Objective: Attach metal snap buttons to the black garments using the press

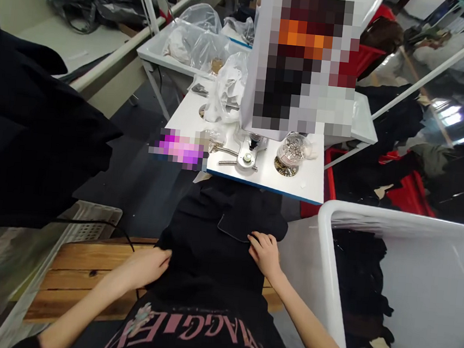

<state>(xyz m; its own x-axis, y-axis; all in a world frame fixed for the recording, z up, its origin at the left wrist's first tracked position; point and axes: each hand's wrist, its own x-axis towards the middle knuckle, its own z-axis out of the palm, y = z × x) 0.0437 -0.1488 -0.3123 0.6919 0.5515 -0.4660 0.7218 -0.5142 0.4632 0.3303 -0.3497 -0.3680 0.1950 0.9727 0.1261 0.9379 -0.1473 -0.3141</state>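
A black garment (218, 233) lies across my lap, reaching up to the edge of a white work table (308, 184). My left hand (147, 264) is closed on the garment's left edge, over a wooden bench (78, 274). My right hand (265, 251) rests on the cloth with fingers bent, touching the edge of a black flap or pocket piece (244, 221). On the table just beyond stands a press machine with a round die (248, 158) and two springs (226, 151).
A clear jar of small metal parts (294, 150) and plastic bags (224, 85) sit on the table. A large white bin (410, 279) with black cloth stands at right. Red crates (411, 191) lie behind it. Dark fabric (26, 138) hangs at left above a white crate (88, 223).
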